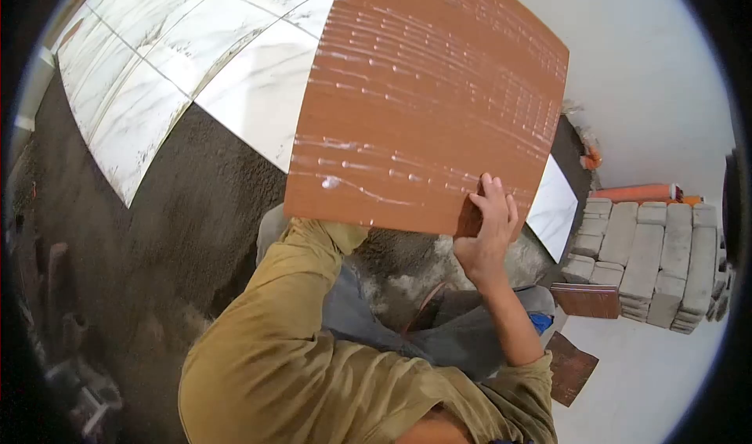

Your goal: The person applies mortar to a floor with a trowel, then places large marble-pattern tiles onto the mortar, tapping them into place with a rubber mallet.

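Note:
A large square tile [423,107], brown-red on the face toward me and marked with white streaks and dots, is held up in front of me. My right hand [492,229] grips its lower right edge, the fingers lying on the brown face. My left arm in a tan sleeve reaches to the tile's lower left corner, and my left hand is hidden behind the tile. Beyond and to the left, white marbled tiles [168,60] lie on the floor beside dark, rough mortar [211,162]. Another white tile [553,209] shows past the tile's right edge.
Stacked grey paving blocks [642,248] stand at the right by the white wall [650,76], with an orange roll [638,194] behind them. Brown tile pieces [586,300] lie near the stack. My bent legs [423,338] are below the held tile.

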The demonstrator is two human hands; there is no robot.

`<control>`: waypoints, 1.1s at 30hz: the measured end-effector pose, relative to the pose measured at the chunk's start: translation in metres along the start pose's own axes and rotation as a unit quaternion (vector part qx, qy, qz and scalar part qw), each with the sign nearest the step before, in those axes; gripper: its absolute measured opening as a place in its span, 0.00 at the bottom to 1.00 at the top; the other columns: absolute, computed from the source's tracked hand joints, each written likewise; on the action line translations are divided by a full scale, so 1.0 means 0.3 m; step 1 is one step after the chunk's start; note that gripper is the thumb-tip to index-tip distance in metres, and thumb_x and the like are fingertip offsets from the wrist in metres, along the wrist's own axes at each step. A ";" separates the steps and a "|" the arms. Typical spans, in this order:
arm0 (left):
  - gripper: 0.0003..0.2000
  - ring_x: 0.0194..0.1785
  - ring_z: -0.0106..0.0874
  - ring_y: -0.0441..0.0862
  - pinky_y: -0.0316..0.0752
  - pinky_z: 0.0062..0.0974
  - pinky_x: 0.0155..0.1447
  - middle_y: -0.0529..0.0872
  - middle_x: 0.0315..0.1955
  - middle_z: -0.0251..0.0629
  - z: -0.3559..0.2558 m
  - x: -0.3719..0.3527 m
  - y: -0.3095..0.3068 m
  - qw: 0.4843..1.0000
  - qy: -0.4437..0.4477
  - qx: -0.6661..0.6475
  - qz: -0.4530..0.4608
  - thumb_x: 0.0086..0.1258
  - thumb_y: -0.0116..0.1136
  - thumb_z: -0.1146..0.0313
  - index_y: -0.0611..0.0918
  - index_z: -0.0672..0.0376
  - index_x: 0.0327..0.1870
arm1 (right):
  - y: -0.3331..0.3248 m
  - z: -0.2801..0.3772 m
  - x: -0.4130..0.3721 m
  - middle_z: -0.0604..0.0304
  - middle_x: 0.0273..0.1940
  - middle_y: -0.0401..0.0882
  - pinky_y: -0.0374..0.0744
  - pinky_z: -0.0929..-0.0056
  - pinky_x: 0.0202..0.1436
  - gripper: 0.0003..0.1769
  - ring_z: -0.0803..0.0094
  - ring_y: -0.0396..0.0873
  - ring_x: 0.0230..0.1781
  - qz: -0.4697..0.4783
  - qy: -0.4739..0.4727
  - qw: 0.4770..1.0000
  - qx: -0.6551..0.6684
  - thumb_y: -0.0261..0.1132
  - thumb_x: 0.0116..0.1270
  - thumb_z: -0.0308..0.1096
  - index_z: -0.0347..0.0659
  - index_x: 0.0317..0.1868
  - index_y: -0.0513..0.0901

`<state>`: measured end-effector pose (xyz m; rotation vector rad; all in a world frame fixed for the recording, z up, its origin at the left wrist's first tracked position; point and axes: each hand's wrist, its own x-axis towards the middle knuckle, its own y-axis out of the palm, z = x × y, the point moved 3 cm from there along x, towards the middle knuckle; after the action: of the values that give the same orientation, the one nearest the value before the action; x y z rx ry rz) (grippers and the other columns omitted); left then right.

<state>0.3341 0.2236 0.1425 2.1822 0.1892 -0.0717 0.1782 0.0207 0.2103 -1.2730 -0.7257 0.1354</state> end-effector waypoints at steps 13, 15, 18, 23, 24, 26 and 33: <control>0.45 0.75 0.48 0.51 0.53 0.59 0.72 0.56 0.73 0.48 -0.110 0.086 -0.061 0.996 0.069 0.052 -0.014 0.68 0.34 0.25 0.53 0.52 0.76 | -0.273 -0.025 0.149 0.48 0.53 0.84 0.78 0.51 0.60 0.16 0.51 0.82 0.56 -0.159 -0.115 0.980 0.029 0.66 0.54 0.28 0.38 0.46 0.83; 0.45 0.76 0.48 0.51 0.53 0.58 0.72 0.55 0.73 0.48 -0.118 0.157 0.011 0.995 0.066 0.067 0.025 0.68 0.34 0.25 0.53 0.52 0.76 | -0.415 -0.036 0.272 0.51 0.44 0.86 0.83 0.60 0.48 0.14 0.56 0.85 0.46 -0.237 -0.149 0.960 0.035 0.65 0.55 0.30 0.39 0.43 0.83; 0.46 0.76 0.48 0.50 0.52 0.58 0.73 0.55 0.74 0.48 -0.128 0.225 0.125 0.993 0.053 0.077 0.073 0.67 0.34 0.25 0.52 0.52 0.76 | -0.530 -0.025 0.376 0.57 0.28 0.81 0.79 0.63 0.28 0.07 0.62 0.83 0.28 -0.218 -0.109 0.967 0.078 0.64 0.54 0.30 0.40 0.35 0.80; 0.46 0.76 0.48 0.49 0.51 0.58 0.73 0.54 0.74 0.48 -0.184 0.153 0.094 0.996 0.073 0.035 0.048 0.67 0.34 0.24 0.52 0.52 0.76 | -0.394 0.168 0.262 0.52 0.41 0.86 0.85 0.61 0.42 0.14 0.57 0.86 0.40 -0.173 -0.138 0.972 0.079 0.64 0.56 0.27 0.40 0.44 0.84; 0.47 0.76 0.48 0.49 0.51 0.58 0.73 0.54 0.74 0.48 -0.177 0.139 0.102 0.996 0.072 0.030 0.045 0.67 0.34 0.24 0.51 0.52 0.76 | -0.368 0.216 0.223 0.50 0.44 0.86 0.85 0.59 0.46 0.16 0.55 0.86 0.43 -0.129 -0.137 0.979 0.076 0.63 0.55 0.26 0.40 0.46 0.85; 0.47 0.76 0.48 0.49 0.51 0.58 0.73 0.53 0.74 0.48 -0.179 0.118 0.090 0.996 0.074 0.027 0.036 0.67 0.34 0.24 0.51 0.52 0.77 | -0.296 0.298 0.157 0.49 0.48 0.86 0.84 0.58 0.50 0.18 0.53 0.86 0.46 -0.044 -0.155 0.981 0.107 0.62 0.55 0.26 0.40 0.48 0.86; 0.48 0.77 0.48 0.47 0.50 0.57 0.74 0.52 0.75 0.48 -0.186 0.002 0.003 0.997 0.072 0.026 0.003 0.66 0.35 0.23 0.50 0.51 0.77 | -0.142 0.323 0.190 0.49 0.52 0.84 0.74 0.48 0.65 0.23 0.49 0.80 0.57 -0.003 -0.103 0.990 0.100 0.59 0.48 0.22 0.38 0.47 0.86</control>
<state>0.3339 0.2688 0.1755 2.2415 0.2658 0.0845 0.1554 0.1136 0.2831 -1.0749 -0.8714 0.3310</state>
